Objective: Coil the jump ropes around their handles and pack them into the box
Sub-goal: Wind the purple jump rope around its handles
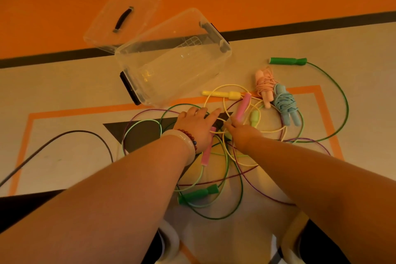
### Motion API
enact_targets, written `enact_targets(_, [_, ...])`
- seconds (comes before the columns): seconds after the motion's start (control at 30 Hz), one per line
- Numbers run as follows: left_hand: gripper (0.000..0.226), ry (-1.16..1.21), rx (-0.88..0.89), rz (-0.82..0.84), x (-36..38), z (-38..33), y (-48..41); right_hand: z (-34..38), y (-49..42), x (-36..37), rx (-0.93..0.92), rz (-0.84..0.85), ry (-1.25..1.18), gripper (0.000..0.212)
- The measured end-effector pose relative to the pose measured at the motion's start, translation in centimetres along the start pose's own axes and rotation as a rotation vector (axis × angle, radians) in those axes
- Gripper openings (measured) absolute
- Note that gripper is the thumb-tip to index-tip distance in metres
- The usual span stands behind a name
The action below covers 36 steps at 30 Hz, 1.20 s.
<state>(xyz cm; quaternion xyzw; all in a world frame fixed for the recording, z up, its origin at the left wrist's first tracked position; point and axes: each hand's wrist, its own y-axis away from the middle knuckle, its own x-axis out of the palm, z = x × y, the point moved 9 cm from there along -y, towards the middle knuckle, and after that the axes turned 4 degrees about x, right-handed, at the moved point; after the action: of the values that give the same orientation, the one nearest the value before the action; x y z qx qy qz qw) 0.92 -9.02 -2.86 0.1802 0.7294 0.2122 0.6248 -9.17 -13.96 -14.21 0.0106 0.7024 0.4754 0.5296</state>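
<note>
A tangle of loose jump ropes lies on the floor mat in front of the open clear box [225, 49]. My left hand [197, 123] rests on the tangle with fingers spread, over a pink handle [206, 153]. My right hand [241, 130] has curled fingers that pinch the yellow cord [224, 100] beside a second pink handle [243, 107] and a light green handle [255, 117]. A yellow handle [220, 94] lies near the box. Two ropes are coiled on their handles: a peach one [264, 85] and a blue one [287, 105].
The clear lid [102, 28] with its black grip lies behind the box on the orange floor. One green handle [288, 61] lies far right, another [199, 194] close to me. A black cord [64, 137] loops at left. White shoes show at the bottom edge.
</note>
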Motion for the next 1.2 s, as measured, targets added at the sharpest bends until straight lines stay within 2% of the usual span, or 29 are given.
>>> enact_targets(0.17, [0.067,0.015,-0.011,0.003,0.1,0.6,0.0,-0.9,0.1,-1.1,0.037,-0.069,-0.014,0.043])
enact_targets(0.33, [0.062,0.014,-0.036,-0.001,-0.2,1.0,0.0,-1.8,1.3,-2.6,0.007,-0.176,0.211,0.037])
enact_targets(0.4, [0.062,0.012,-0.028,-0.008,-0.6,0.6,0.1,-2.0,1.7,-3.1,-0.009,-0.225,0.206,0.038])
enact_targets(0.57, [0.069,0.132,-0.037,-0.009,-0.9,0.3,0.3,-1.1,3.7,-7.3,-0.094,-0.358,-0.214,0.033])
enact_targets(0.63, [0.076,0.295,-0.074,-0.043,-1.6,0.3,0.6,-0.3,5.1,-9.4,-0.159,-0.385,-0.214,0.031])
enact_targets(0.7, [0.081,0.477,-0.088,-0.087,-3.0,0.0,1.1,0.4,6.5,-10.4,-0.210,-0.339,-0.136,0.029])
enact_targets(0.77, [0.080,0.551,-0.071,-0.094,-4.1,-0.8,2.0,0.8,7.9,-11.5,-0.222,-0.331,-0.150,0.029])
enact_targets(0.87, [0.071,0.617,0.001,-0.118,-5.0,-2.0,3.2,1.3,10.4,-15.1,-0.193,-0.462,-0.299,0.030])
enact_targets(0.93, [0.065,0.723,0.000,-0.191,-5.9,-2.1,4.0,1.9,12.0,-17.4,-0.202,-0.498,-0.408,0.030])
enact_targets(1.0, [0.048,0.861,-0.078,-0.302,-7.3,-1.5,4.9,1.9,13.7,-19.4,-0.195,-0.546,-0.540,0.027])
enact_targets(1.1, [0.018,0.976,-0.130,-0.399,-9.4,-0.4,6.7,0.1,16.8,-22.7,-0.117,-0.711,-0.755,0.024])
enact_targets(1.2, [0.023,1.062,-0.103,-0.454,-11.0,1.2,9.0,-2.5,19.3,-25.1,-0.023,-0.764,-1.026,0.027])
